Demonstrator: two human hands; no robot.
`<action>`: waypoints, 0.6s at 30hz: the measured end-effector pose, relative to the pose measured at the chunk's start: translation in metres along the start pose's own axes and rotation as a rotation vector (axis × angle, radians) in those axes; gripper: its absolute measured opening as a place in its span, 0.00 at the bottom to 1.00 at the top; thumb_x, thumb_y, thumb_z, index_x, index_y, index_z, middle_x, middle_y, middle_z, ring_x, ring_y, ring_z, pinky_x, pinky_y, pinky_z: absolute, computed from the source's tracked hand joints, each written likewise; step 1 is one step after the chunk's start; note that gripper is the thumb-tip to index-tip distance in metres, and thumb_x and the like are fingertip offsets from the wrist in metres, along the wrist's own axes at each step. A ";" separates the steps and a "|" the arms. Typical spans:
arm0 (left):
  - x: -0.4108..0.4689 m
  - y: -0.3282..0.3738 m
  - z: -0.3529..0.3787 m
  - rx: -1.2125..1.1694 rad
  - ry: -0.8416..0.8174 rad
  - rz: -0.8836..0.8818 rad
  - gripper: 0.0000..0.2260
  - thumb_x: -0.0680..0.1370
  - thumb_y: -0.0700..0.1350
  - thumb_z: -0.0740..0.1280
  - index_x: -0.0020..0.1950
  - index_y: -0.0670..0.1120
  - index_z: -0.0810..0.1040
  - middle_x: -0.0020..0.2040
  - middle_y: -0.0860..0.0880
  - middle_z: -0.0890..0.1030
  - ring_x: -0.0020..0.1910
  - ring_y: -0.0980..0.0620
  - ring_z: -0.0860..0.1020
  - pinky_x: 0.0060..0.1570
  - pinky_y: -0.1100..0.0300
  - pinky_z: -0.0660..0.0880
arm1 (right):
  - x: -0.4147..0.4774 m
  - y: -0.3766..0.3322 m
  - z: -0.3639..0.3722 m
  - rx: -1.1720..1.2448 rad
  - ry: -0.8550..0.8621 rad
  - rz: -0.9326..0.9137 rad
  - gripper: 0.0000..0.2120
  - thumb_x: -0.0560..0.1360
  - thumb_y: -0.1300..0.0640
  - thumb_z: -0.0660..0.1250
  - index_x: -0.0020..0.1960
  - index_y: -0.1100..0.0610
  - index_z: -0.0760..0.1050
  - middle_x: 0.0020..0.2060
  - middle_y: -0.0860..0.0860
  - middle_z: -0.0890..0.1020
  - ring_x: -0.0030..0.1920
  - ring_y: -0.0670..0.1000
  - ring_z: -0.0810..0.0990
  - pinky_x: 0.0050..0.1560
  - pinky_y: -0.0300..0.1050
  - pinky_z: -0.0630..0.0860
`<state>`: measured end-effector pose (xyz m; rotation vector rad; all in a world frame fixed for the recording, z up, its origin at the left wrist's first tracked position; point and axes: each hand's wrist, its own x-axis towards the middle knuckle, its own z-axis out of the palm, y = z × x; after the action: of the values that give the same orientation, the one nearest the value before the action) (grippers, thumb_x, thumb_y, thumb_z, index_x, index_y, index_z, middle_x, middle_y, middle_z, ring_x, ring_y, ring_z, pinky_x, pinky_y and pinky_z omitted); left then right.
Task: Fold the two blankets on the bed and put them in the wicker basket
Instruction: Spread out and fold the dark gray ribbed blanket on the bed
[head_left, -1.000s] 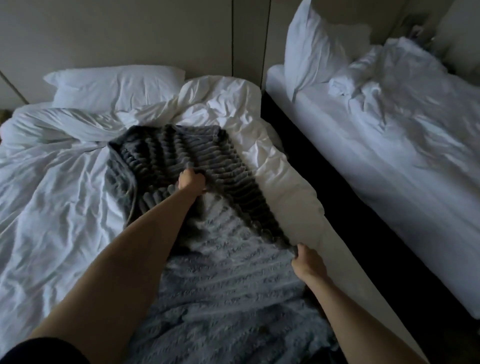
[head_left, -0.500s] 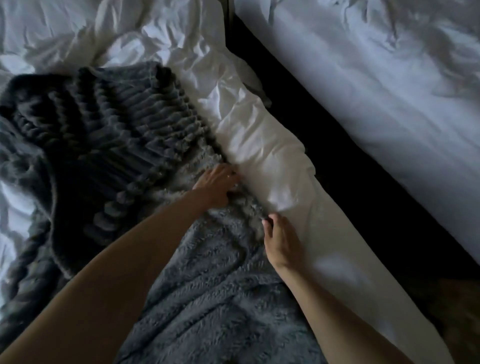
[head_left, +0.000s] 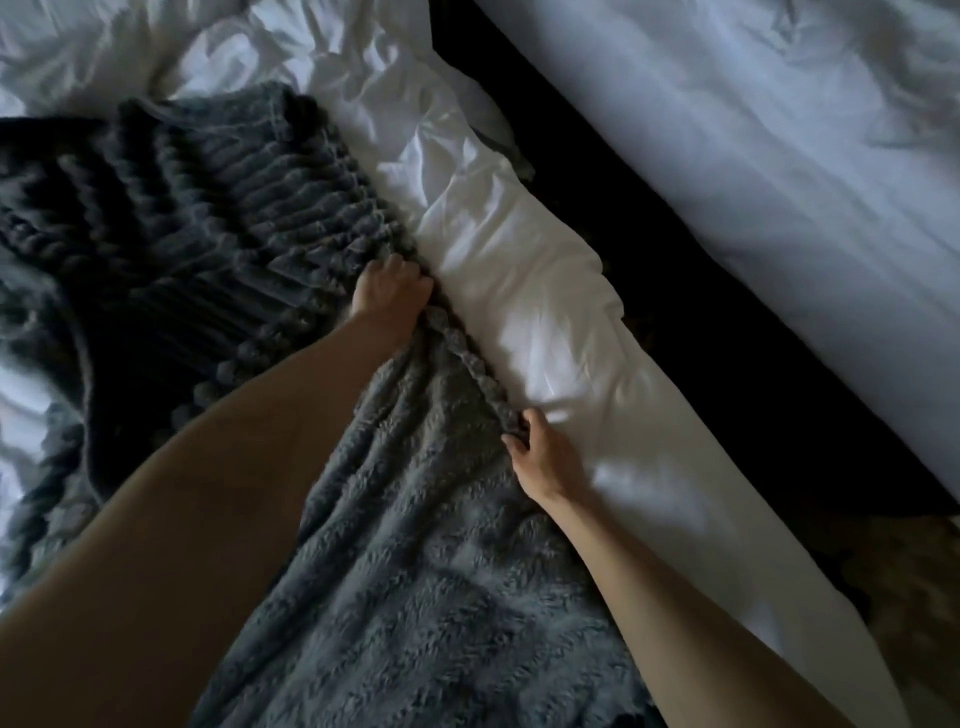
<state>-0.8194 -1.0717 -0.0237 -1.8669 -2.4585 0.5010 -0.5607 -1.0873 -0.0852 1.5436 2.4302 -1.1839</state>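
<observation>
One grey blanket (head_left: 405, 571): on white bed (head_left: 519, 291)
Left hand (head_left: 390, 288): clenched on its edge, centre
Right hand (head_left: 545, 457): pinching same edge

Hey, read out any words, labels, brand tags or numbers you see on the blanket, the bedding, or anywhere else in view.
None: no word, label, brand, number or sign shows on the grey blanket, the white duvet or the neighbouring bed.
</observation>
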 end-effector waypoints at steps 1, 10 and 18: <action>-0.003 0.006 0.004 -0.086 0.003 -0.011 0.16 0.76 0.43 0.63 0.64 0.48 0.74 0.65 0.45 0.72 0.66 0.42 0.67 0.60 0.50 0.69 | -0.005 0.004 0.001 -0.035 -0.010 0.005 0.16 0.80 0.49 0.62 0.63 0.57 0.68 0.53 0.58 0.81 0.52 0.60 0.81 0.49 0.52 0.77; -0.151 0.006 0.041 -0.628 0.078 -0.328 0.25 0.76 0.44 0.62 0.74 0.47 0.64 0.71 0.43 0.66 0.66 0.39 0.68 0.59 0.44 0.72 | -0.047 -0.020 0.000 -0.448 0.249 -0.233 0.17 0.77 0.54 0.64 0.64 0.56 0.72 0.57 0.56 0.75 0.57 0.59 0.74 0.51 0.55 0.74; -0.299 -0.090 0.098 -0.438 -0.026 -0.755 0.41 0.69 0.56 0.73 0.77 0.48 0.59 0.75 0.41 0.60 0.70 0.38 0.63 0.65 0.43 0.63 | -0.015 -0.146 0.066 -0.496 0.013 -0.707 0.19 0.79 0.49 0.61 0.69 0.52 0.69 0.65 0.54 0.70 0.64 0.57 0.72 0.58 0.53 0.71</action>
<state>-0.8372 -1.3977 -0.0393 -0.8330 -3.1768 -0.0558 -0.6915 -1.1713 -0.0414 0.5715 3.0541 -0.5017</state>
